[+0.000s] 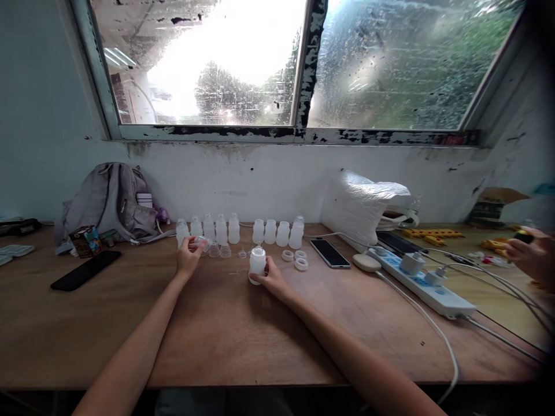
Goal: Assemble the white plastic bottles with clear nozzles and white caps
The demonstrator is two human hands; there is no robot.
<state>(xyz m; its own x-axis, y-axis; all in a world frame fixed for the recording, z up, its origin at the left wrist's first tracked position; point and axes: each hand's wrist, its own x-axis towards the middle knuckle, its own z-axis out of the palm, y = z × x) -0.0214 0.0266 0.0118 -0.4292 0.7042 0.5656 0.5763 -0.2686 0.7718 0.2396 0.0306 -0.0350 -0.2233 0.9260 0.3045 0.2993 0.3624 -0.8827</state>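
Note:
My right hand [274, 278] is closed around a white baby bottle [257, 263] that stands upright on the table and has a nipple on top. Off to the left, my left hand [189, 259] grips a clear bottle cap [201, 242]. Beside that hand are clear caps [225, 251] on the tabletop. A clear nipple [242, 253] lies just left of the held bottle. Behind, capped bottles [221, 230] stand in a row at left, and bottles without caps [270, 231] at right. White collar rings [300, 264] lie right of my right hand.
On the wooden table [208, 341], a phone [330, 253] and a power strip [422, 283] with cables lie to the right. A backpack [113, 199] and a black phone [85, 270] are at left. Another person's hand [531, 254] shows at far right.

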